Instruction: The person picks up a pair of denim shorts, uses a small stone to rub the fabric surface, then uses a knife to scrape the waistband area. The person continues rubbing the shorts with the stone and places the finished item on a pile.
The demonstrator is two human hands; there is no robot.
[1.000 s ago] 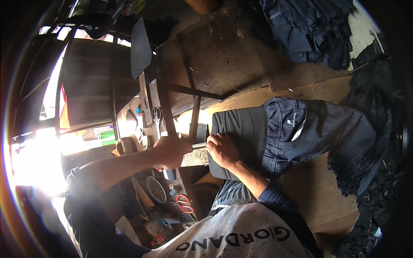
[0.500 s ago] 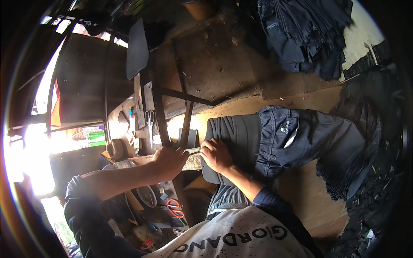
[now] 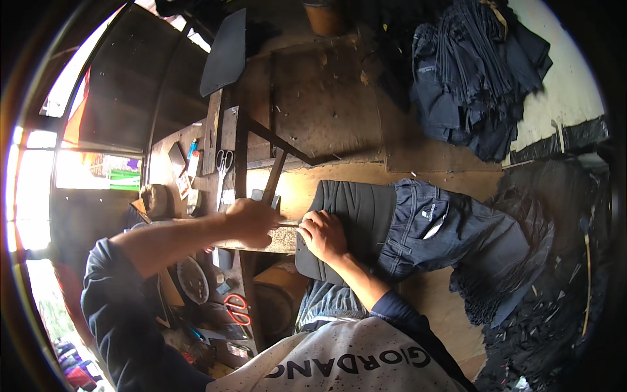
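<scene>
My left hand (image 3: 248,222) is closed in a fist above the wooden bench edge. A thin dark rod-like piece (image 3: 288,225) runs from it toward my right fingertips; its exact kind is too small to tell. My right hand (image 3: 323,236) rests on a black padded board (image 3: 359,228) with moulded grooves, its fingers bent and pressed together at the board's left edge. What they pinch is hidden. Dark blue elastic-waist jeans (image 3: 431,225) lie against the board's right end, waistband toward it, legs trailing right.
Scissors with pale handles (image 3: 224,166) lie on the bench (image 3: 209,134), and red-handled scissors (image 3: 237,310) are below left. A dark angled frame (image 3: 277,173) stands behind my hands. A pile of dark garments (image 3: 473,78) sits at the far right, with dark scraps (image 3: 542,307) nearer.
The view has shifted, with the bench items now lower or farther left. My left fist has drawn slightly away to the left; my right hand stays at the board's edge.
</scene>
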